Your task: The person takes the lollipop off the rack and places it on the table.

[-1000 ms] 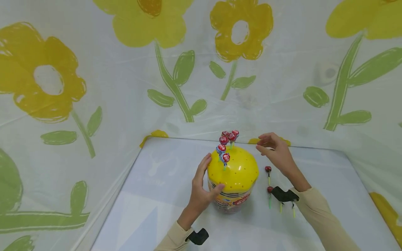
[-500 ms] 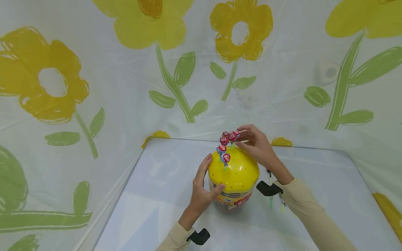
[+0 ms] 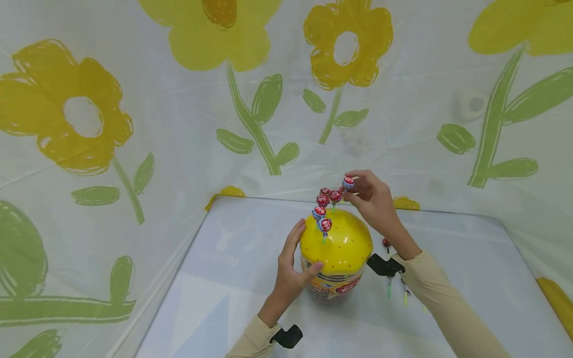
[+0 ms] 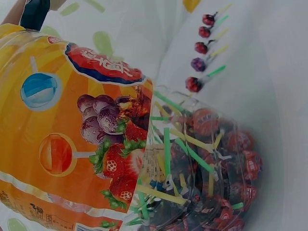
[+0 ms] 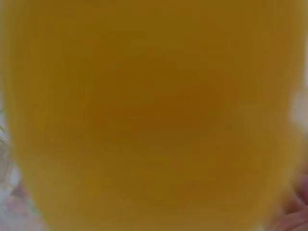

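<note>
Pinching a lollipop (image 3: 348, 183) between thumb and fingers, the right hand (image 3: 376, 206) is just right of center in the head view, above the back right of a jar (image 3: 331, 284); its grip is closed on that candy. The left hand (image 3: 291, 273) holds the jar from the left, fingers along the edge of the yellow lid (image 3: 342, 246) and thumb on its front rim, so that grip is round the jar. The jar stands upright on a white counter (image 3: 192, 298), a little right and below the middle of the frame. Small holes dot the lid, and a clump of lollipops (image 3: 325, 225) in red and blue wrappers stands in its upper left part.

In the left wrist view, the jar's orange label (image 4: 62, 120) shows grapes and strawberries, and its clear base is packed with candies on green and yellow sticks. A row of five lollipops (image 4: 201, 47) lies on the counter at upper right there; the right sleeve (image 3: 447, 298) partly hides it from the head camera. A blurred yellow surface (image 5: 154, 110) fills most of the right wrist view.
</note>
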{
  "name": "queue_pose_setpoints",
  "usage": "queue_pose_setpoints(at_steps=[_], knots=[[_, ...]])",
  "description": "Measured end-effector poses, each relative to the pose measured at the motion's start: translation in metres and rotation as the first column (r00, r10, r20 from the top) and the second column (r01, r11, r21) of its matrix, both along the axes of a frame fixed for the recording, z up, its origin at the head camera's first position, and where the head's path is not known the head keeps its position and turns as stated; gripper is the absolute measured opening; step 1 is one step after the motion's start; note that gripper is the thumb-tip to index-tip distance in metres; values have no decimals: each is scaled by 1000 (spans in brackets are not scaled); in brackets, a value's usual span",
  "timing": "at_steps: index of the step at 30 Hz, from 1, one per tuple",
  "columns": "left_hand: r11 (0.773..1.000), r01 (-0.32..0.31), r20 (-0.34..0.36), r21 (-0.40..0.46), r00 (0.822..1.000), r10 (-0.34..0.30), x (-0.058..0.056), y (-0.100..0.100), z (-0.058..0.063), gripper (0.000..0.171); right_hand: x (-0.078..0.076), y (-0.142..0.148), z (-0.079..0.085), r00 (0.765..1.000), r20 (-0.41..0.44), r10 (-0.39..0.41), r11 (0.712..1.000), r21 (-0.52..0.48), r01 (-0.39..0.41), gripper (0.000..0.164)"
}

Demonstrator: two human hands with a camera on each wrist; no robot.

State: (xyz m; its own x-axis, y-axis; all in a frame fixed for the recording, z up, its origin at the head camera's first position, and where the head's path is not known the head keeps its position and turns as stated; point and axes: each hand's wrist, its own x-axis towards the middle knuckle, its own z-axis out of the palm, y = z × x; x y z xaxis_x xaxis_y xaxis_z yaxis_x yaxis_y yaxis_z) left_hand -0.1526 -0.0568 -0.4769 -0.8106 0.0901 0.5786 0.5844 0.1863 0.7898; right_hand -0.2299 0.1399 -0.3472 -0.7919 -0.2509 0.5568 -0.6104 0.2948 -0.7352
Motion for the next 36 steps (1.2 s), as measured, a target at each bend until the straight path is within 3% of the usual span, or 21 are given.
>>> queue_pose_setpoints(at_steps=[5,11,18,21,24,30,36], knots=[[1000,3,5,12,1000,-3,1,0,1,72,5,10,9,1000,15,-3,1000,-25,3,44],[1000,-7,0,14,1000,7,1,0,1,72,0,32,-8,996,94,-11,999,-38,14,45],[1000,14,-16,24,1000,-13,12,1,28,69,5,55,-23,986,147,-82,997,24,79,47],[1000,16,-14,20,1000,-15,14,1,32,69,7,63,-29,981,168,-100,994,52,92,48],[1000,15,-15,16,1000,-15,12,0,28,69,10,69,-35,974,194,-114,992,67,103,48],[1000,-3,-27,22,1000,4,1,-4,1,72,14,77,-48,950,290,-118,992,67,103,44],[999,24,-16,31,1000,-23,-3,-3,-7,73,15,96,-68,923,342,-177,979,157,130,45]])
